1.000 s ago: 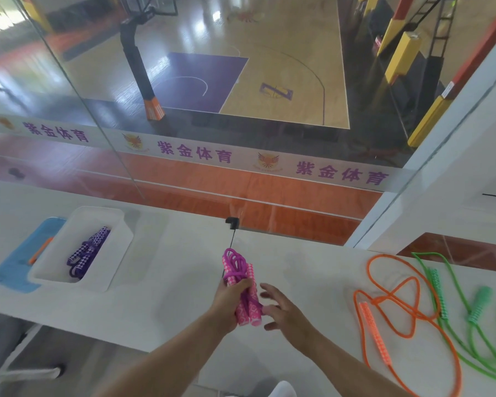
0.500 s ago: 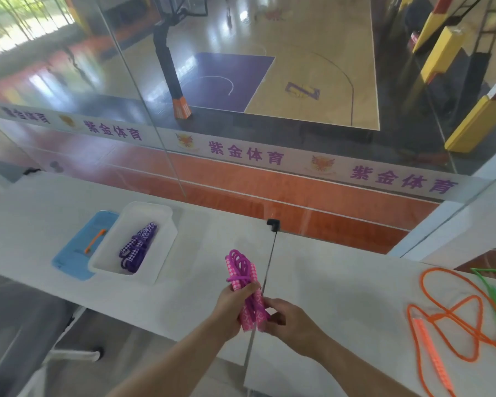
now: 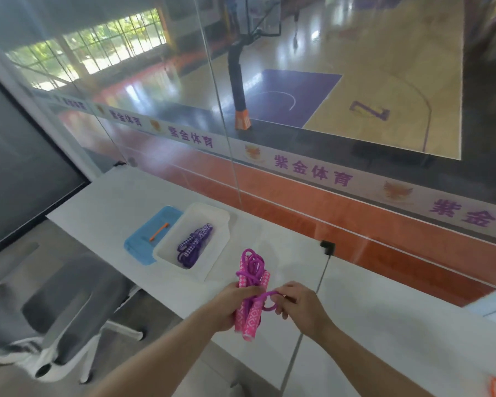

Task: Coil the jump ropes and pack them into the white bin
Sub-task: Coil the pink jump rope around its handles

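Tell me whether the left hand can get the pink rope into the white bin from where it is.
Probably yes. The left hand grips the pink rope just right of the white bin, whose open top holds only the purple rope. But the right hand is pinching a loop.

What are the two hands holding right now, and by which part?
The left hand grips the bundled pink jump rope around its two patterned handles; the right hand pinches a loose loop of its magenta cord.
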`<state>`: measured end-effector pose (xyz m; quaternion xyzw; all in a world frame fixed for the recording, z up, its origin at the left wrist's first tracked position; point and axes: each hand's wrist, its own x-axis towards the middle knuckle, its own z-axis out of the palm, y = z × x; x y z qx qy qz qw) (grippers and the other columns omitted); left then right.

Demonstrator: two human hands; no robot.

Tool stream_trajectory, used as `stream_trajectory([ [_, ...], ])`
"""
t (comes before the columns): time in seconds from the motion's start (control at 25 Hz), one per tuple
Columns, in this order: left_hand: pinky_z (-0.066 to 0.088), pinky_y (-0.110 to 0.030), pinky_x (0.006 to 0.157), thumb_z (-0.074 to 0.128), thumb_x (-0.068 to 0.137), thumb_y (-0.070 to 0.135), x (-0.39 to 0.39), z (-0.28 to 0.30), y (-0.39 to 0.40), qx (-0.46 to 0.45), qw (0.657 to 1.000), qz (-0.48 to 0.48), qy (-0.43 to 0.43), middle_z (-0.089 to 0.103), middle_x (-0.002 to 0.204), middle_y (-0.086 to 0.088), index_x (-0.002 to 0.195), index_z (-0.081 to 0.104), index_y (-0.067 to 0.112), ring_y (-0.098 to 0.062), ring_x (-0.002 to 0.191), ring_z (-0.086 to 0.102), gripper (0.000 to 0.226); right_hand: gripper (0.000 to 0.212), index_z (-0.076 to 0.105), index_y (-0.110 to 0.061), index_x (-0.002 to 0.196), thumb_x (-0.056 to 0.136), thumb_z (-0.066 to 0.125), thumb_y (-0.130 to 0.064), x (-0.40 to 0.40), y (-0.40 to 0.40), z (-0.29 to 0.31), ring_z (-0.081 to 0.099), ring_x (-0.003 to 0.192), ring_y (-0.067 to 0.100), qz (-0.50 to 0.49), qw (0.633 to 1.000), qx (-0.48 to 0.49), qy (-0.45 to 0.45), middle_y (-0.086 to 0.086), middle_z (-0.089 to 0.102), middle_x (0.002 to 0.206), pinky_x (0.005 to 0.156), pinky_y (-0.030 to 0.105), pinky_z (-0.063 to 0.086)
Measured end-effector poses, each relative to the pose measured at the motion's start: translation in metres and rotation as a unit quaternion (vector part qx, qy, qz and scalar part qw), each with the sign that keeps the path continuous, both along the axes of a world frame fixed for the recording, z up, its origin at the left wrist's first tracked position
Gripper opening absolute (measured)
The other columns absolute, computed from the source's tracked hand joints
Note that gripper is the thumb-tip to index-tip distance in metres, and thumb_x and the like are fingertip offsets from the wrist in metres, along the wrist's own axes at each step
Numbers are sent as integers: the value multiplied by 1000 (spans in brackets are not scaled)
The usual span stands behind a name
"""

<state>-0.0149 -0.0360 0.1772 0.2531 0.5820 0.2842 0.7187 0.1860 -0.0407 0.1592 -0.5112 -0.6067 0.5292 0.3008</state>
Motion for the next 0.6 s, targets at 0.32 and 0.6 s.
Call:
stream_trajectory([
  [0.32, 59, -41, 77, 69, 90, 4, -141, -14, 104, -14, 998, -64, -5, 70, 107, -26, 129, 56, 1, -36, 93, 72, 41, 17, 69, -19, 96, 100, 56, -9, -140, 91, -24, 71, 69, 14, -59, 997, -20, -41, 5, 74, 78, 64, 35, 58],
  [0.6, 60, -39, 70, 75, 83, 12, -259, -49, 194, -29, 995, -57, 78, 70, 97, -20, 115, 64, 5, -30, 79, 71, 35, 19, 63, -17, 113, 96, 66, -22, -266, 158, -23, 72, 66, 16, -136, 979, -136, -61, 6, 69, 93, 55, 25, 54],
])
